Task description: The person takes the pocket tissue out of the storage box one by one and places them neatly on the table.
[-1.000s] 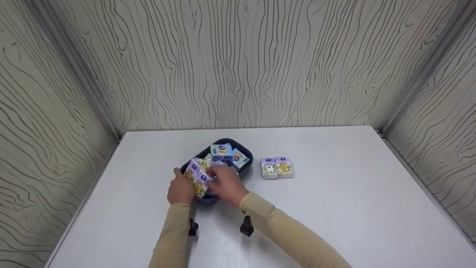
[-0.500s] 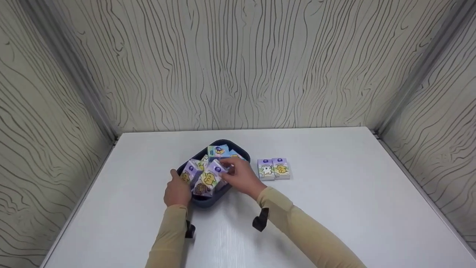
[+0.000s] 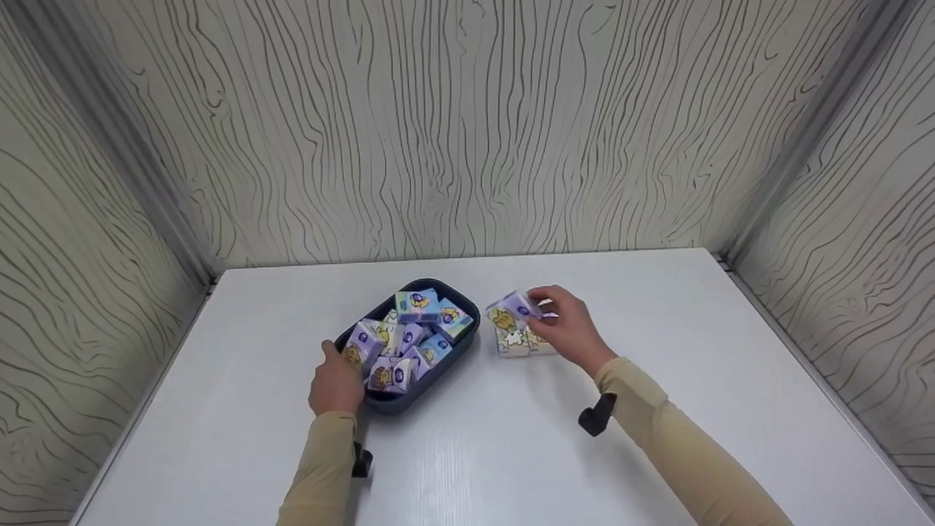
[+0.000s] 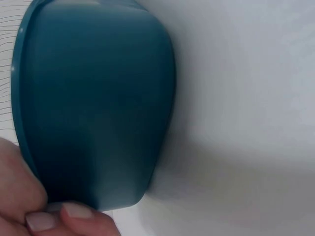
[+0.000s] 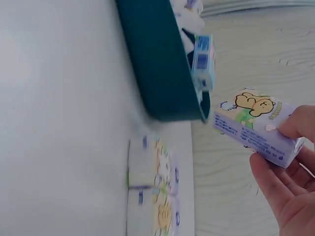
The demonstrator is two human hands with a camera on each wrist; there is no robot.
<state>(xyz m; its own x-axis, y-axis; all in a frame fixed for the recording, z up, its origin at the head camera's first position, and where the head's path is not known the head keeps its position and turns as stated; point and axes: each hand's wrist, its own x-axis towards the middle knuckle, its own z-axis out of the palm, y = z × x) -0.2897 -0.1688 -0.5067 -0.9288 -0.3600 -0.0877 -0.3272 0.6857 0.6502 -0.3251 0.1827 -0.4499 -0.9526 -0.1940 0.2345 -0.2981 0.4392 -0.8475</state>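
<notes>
Dark teal, the tub [image 3: 438, 378] in the head view stands on the white surface [image 3: 453, 467], its long axis running from about 1 to 7 o'clock, with small printed packs [image 3: 418, 303] heaped inside at mixed angles. The left hand [image 3: 336, 387] rests at its 8 o'clock end. The right hand [image 3: 570, 321] is clear of the tub toward 3 o'clock, carrying a purple pack [image 3: 521, 304] tilted at 2 o'clock. A pair of packs [image 3: 513, 345] lies side by side on the surface at 3 o'clock, partly hidden by the carried pack.

Left wrist view: the tub's outer wall spans 9 to 12 o'clock. At 7 o'clock the left fingers [image 4: 81, 223] are curled closely about its end; how firmly they grip cannot be told.

Right wrist view: the purple pack sits at 3 o'clock, apart from the tub and the pair. The right fingers [image 5: 268, 179] are parted by the pack's thickness and pinch it at 1 end.

Possible faults, as judged: the pack could swivel, being pinched at 1 end only; a low, tilted approach could knock the pair askew; a pull by the left hand could topple the loosely heaped packs.
</notes>
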